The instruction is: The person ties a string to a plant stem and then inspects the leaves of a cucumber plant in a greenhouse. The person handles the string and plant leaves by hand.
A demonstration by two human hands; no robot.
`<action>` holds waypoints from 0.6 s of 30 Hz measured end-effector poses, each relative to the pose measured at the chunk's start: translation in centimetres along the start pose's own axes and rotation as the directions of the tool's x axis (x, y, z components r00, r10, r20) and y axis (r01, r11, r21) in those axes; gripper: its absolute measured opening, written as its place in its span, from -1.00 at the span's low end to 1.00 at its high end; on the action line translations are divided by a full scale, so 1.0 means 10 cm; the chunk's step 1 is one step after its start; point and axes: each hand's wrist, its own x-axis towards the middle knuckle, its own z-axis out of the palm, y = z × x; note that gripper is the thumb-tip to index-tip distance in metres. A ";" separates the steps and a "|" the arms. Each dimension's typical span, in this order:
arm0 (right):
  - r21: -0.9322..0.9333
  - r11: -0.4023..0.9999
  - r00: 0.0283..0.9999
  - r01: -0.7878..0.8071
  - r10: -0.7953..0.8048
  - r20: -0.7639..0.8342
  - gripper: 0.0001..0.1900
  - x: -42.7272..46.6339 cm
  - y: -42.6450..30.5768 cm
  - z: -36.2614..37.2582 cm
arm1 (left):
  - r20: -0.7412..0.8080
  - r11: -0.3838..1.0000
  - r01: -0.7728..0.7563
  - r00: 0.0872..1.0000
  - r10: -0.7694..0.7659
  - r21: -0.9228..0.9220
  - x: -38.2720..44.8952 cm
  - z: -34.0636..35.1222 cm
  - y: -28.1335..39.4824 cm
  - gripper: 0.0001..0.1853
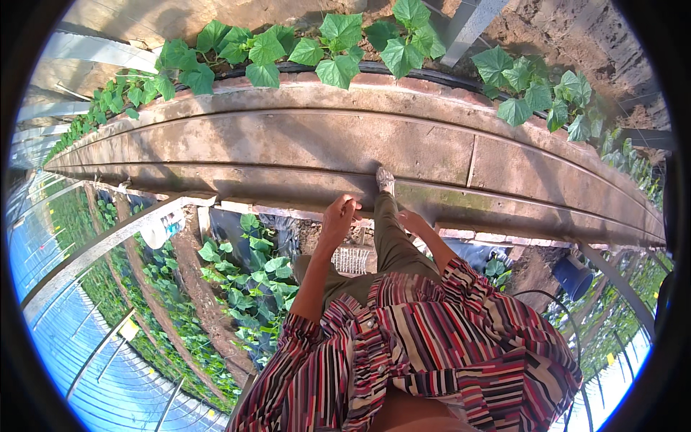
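My left hand [341, 216] hangs before my body over the near edge of the concrete walkway [324, 135], its fingers curled. Whether anything small is between them cannot be told. To the right, beyond my knee, my right hand [413, 222] is partly turned away, its fingers not clear. The two hands are apart. Between them a leg in olive trousers [391, 232] reaches forward, its patterned shoe [385, 179] on the walkway. The other leg is bent back, near a woven grate-like panel [351, 260].
Leafy cucumber-like plants [339, 46] line the walkway's far brick edge, beside a black hose and posts [475, 29]. More plants [253, 286] grow in rows at the lower left. A white container [154, 235] is at the left; a blue bucket [573, 276] stands at the right.
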 end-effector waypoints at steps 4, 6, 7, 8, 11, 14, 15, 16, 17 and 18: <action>0.031 0.995 0.995 -0.091 0.092 -0.029 -0.52 -0.02 0.07 -0.20 | -0.009 0.970 -0.059 0.998 0.062 0.238 0.18 -0.03 0.06 -0.77; -0.063 0.995 0.996 -0.082 0.080 -0.038 -0.52 0.03 0.05 -0.32 | -0.024 0.977 -0.074 0.997 0.080 0.201 0.16 -0.07 0.04 -0.79; -0.123 0.989 0.997 -0.076 0.072 -0.038 -0.52 0.03 0.04 -0.40 | -0.054 0.959 -0.125 0.988 0.143 0.253 0.11 -0.10 0.01 -0.79; -0.231 0.964 0.985 -0.130 0.099 -0.140 -0.52 0.04 0.00 -0.39 | -0.072 0.934 -0.182 0.974 0.214 0.307 0.12 -0.16 0.00 -0.79; -0.279 0.957 0.997 -0.077 0.067 -0.048 -0.54 0.07 -0.13 -0.54 | -0.060 0.917 -0.223 0.965 0.257 0.330 0.15 -0.24 0.13 -0.78; -0.306 0.947 0.993 -0.094 0.067 -0.098 -0.54 0.16 -0.25 -0.58 | -0.010 0.947 -0.153 0.987 0.162 0.283 0.26 -0.35 0.28 -0.79; -0.313 0.945 0.992 -0.094 0.063 -0.107 -0.54 0.21 -0.25 -0.61 | 0.029 0.932 -0.186 0.982 0.186 0.312 0.34 -0.40 0.21 -0.79; -0.305 0.946 0.988 -0.114 0.077 -0.132 -0.53 0.29 -0.24 -0.66 | 0.068 0.915 -0.220 0.975 0.210 0.339 0.45 -0.45 0.14 -0.79; -0.296 0.946 0.983 -0.135 0.091 -0.158 -0.52 0.37 -0.24 -0.73 | 0.107 0.896 -0.255 0.967 0.232 0.364 0.57 -0.50 0.08 -0.79; -0.297 0.943 0.980 -0.148 0.101 -0.169 -0.51 0.46 -0.24 -0.77 | 0.124 0.871 -0.292 0.956 0.264 0.396 0.67 -0.55 0.05 -0.80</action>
